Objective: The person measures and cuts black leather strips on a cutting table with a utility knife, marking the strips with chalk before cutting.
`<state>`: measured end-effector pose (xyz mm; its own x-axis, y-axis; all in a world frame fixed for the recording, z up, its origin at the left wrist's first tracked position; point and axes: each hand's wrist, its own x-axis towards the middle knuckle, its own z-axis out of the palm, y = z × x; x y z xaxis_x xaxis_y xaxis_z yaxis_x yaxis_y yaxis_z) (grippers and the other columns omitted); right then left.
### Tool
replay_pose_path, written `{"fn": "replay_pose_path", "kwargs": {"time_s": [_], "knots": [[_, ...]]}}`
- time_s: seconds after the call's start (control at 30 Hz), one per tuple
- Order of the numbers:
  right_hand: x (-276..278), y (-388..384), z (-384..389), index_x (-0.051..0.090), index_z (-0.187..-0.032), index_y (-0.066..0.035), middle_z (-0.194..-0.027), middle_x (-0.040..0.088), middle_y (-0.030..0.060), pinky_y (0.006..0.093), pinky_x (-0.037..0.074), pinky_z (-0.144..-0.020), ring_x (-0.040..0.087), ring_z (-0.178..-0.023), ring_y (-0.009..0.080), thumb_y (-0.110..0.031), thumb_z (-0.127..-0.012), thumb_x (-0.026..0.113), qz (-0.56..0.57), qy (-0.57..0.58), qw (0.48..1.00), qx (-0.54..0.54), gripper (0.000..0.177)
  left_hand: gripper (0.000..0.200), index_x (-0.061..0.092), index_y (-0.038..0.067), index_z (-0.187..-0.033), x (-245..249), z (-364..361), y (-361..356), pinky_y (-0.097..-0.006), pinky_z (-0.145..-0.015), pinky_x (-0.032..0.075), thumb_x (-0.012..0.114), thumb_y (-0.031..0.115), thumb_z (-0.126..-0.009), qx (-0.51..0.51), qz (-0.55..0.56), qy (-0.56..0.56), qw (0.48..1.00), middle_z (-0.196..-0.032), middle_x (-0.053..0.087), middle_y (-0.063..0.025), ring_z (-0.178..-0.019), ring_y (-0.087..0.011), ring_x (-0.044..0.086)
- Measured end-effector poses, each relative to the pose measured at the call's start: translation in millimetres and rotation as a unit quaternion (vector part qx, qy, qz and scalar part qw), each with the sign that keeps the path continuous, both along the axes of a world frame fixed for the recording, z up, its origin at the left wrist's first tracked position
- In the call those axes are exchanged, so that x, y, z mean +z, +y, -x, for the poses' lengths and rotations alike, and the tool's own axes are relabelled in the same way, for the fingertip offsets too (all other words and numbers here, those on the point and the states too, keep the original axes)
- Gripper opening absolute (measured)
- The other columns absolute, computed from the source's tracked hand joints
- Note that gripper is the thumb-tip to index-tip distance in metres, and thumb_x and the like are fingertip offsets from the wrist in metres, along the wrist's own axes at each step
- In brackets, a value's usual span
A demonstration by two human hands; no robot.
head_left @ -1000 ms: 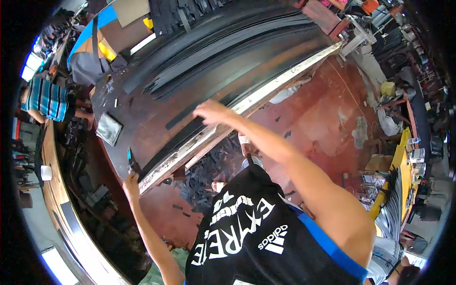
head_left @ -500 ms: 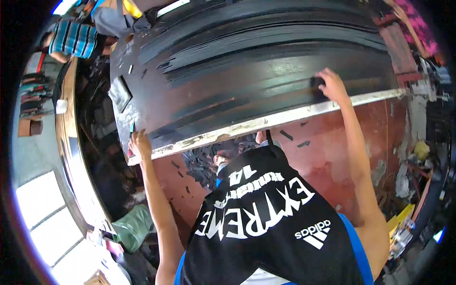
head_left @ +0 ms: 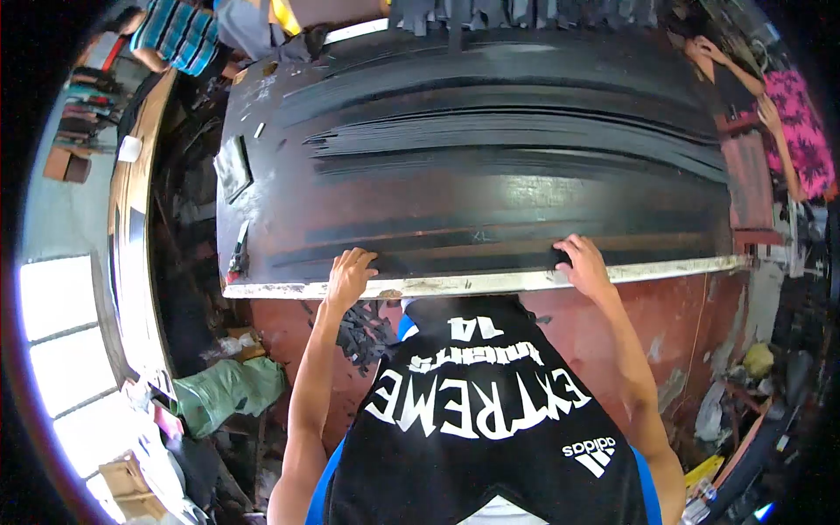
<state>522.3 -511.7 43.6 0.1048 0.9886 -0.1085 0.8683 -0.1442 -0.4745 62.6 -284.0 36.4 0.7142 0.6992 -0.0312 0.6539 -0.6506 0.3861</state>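
My left hand [head_left: 352, 275] rests at the near edge of the dark tabletop [head_left: 280, 188], thumb and fingers apart beside a dark strip. Farther right, my right hand [head_left: 583, 262] bends its fingers over a small dark thing at the same edge; most of it is hidden and its kind cannot be made out. Between and beyond both hands lie long flat black strips [head_left: 516, 118], spread across the surface. A cutter-like tool [head_left: 238, 251] lies near the left corner, apart from my left hand.
A folded dark piece [head_left: 233, 170] lies at the table's left. Black scraps [head_left: 363, 337] litter the floor below the pale edge [head_left: 472, 286]. One person in a striped shirt [head_left: 179, 37] is at the far left, another in pink [head_left: 798, 131] at the right.
My left hand has let go of the cutter-like tool and moved right along the edge. My right hand has come nearer to me and slightly left. The camera view has shifted.
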Motion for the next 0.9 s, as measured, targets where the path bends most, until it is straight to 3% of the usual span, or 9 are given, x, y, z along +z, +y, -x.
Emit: {"fn": "replay_pose_path", "kwargs": {"time_s": [0.17,0.27,0.4,0.5,0.57,0.7,0.8,0.9], "knots": [[7,-3,-2,0.063,-0.098,-0.007,-0.1,0.053,0.0106,0.0446,0.047,-0.087,0.056,-0.102,0.0344,-0.012,-0.074,0.079,0.034,0.027,0.999,0.006,0.03,0.031,0.068,0.009,-0.11,3,8,-2,-0.0457,-0.091,0.042,0.073,0.017,-0.081,-0.002,0.069,0.041,0.997,-0.113,0.058,-0.0093,-0.11,-0.0306,0.054],[3,-27,-30,0.064,-0.1,-0.006,-0.101,0.057,0.0124,0.0462,0.046,-0.083,0.057,-0.097,0.0367,-0.018,-0.077,0.078,0.01,0.053,0.998,-0.017,0.029,0.03,0.066,0.008,-0.11,0,26,-8,-0.0458,-0.093,0.041,0.071,0.017,-0.082,0.006,0.01,0.052,0.999,-0.111,0.059,-0.0088,-0.11,-0.0307,0.054],[11,-73,-94,0.065,-0.102,-0.005,-0.101,0.059,0.0126,0.0454,0.046,-0.083,0.057,-0.096,0.0367,-0.011,-0.077,0.075,0.005,-0.068,0.997,-0.048,0.027,0.028,0.067,0.008,-0.104,-2,72,-6,-0.0456,-0.095,0.041,0.072,0.016,-0.077,0.042,-0.103,0.033,0.993,-0.105,0.062,-0.0079,-0.104,-0.0296,0.057],[21,-104,-141,0.066,-0.101,-0.005,-0.098,0.06,0.0133,0.0463,0.046,-0.084,0.057,-0.094,0.0378,-0.009,-0.079,0.072,0.017,-0.114,0.991,-0.067,0.024,0.026,0.067,0.009,-0.102,-4,92,1,-0.0452,-0.094,0.041,0.072,0.013,-0.077,0.089,-0.065,0.036,0.993,-0.102,0.062,-0.0073,-0.102,-0.0298,0.057],[33,-115,-160,0.065,-0.101,-0.004,-0.097,0.06,0.0149,0.0473,0.045,-0.085,0.057,-0.094,0.0392,-0.008,-0.081,0.068,0.091,-0.115,0.983,-0.111,0.02,0.025,0.067,0.009,-0.104,17,84,5,-0.0443,-0.091,0.04,0.07,0.01,-0.079,0.093,-0.019,0.064,0.993,-0.099,0.062,-0.0068,-0.099,-0.0306,0.057],[81,-82,-177,0.065,-0.101,-0.005,-0.096,0.061,0.0161,0.0484,0.044,-0.08,0.057,-0.093,0.0409,-0.01,-0.082,0.069,0.047,-0.153,0.982,-0.102,0.019,0.018,0.068,0.006,-0.098,46,76,45,-0.0455,-0.082,0.04,0.071,0.013,-0.082,0.111,-0.038,0.024,0.993,-0.092,0.061,-0.0092,-0.091,-0.032,0.057],[132,-24,-196,0.065,-0.099,-0.004,-0.095,0.062,0.014,0.0458,0.046,-0.08,0.058,-0.092,0.0368,-0.01,-0.081,0.07,-0.005,-0.204,0.974,-0.099,0.019,0.018,0.068,0.006,-0.099,74,56,100,-0.0434,-0.085,0.041,0.07,0.016,-0.084,0.095,-0.033,-0.046,0.994,-0.097,0.064,-0.0098,-0.095,-0.032,0.058],[159,34,-238,0.064,-0.105,-0.004,-0.101,0.062,0.0172,0.0471,0.046,-0.083,0.059,-0.095,0.0399,-0.011,-0.087,0.067,-0.034,-0.236,0.965,-0.108,0.02,0.021,0.069,0.005,-0.099,83,27,165,-0.0433,-0.089,0.041,0.067,0.022,-0.087,0.094,-0.058,-0.027,0.993,-0.101,0.065,-0.0111,-0.099,-0.0321,0.059]]}}
